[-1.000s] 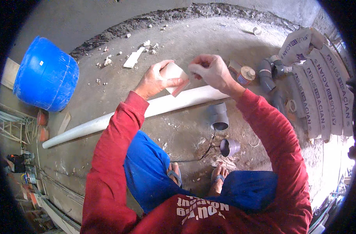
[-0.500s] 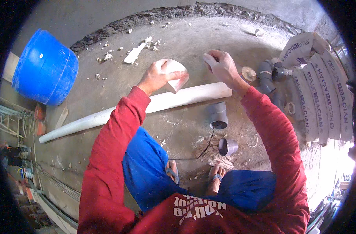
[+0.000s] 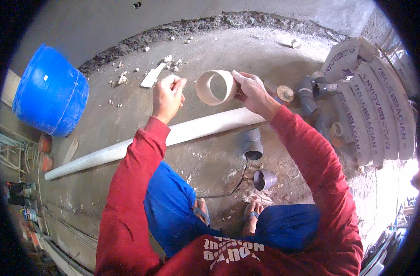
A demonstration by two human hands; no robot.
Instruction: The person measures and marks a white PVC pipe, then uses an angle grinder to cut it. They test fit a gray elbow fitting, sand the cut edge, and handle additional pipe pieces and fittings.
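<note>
A short ring of white plastic pipe (image 3: 203, 87) is held up in the air, gripped at its right edge by my right hand (image 3: 255, 93). Its round opening faces toward me and slightly left. Left of the ring and apart from it, my left hand (image 3: 168, 95) is raised with its fingers curled into a pinch. Whether something small sits between those fingers is hidden. Beneath both hands a long white pipe (image 3: 187, 130) lies slantwise across the floor. Close to my feet lie a grey pipe fitting (image 3: 252, 140) and a short purple-grey coupling (image 3: 265, 180).
At the left stands a blue plastic barrel (image 3: 51, 92). Stacked bags (image 3: 380, 110) fill the right side, with grey pipe elbows (image 3: 306, 94) and a small round can (image 3: 284, 94) beside them. A flat white strip (image 3: 153, 75) and rubble lie near the wall.
The pipe ring has passed from my left hand to my right and turned its opening toward me. My left hand has drawn slightly left and down, away from the ring.
</note>
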